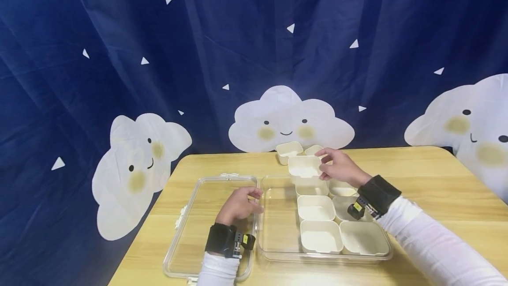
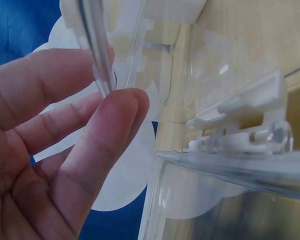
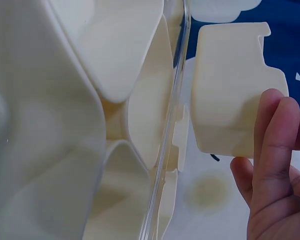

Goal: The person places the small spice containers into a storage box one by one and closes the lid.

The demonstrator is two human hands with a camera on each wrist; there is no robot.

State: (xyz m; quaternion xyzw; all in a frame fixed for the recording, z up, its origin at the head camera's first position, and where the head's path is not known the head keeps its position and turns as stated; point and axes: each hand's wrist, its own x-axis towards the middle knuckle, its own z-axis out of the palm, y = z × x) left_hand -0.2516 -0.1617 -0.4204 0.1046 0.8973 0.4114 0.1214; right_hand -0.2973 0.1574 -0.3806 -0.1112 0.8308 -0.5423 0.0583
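Observation:
My right hand (image 1: 340,169) grips a cream plastic cup (image 1: 304,166) by its right side, above the far edge of a clear box (image 1: 278,250). In the right wrist view the fingers (image 3: 276,140) lie on the wall of this cup (image 3: 227,90), which is apart from the others. My left hand (image 1: 240,205) pinches the box's left rim; the left wrist view shows the clear rim (image 2: 101,55) between thumb and fingers. Several similar cups (image 1: 316,208) stand in rows in the middle and right of the box, some partly hidden by the right hand's wrist camera.
A clear lid (image 1: 202,224) with white clips (image 1: 181,216) lies flat on the wooden table to the left of the box. Two more cream cups (image 1: 289,150) stand behind the box near the table's far edge. A blue curtain (image 1: 254,47) with clouds hangs behind.

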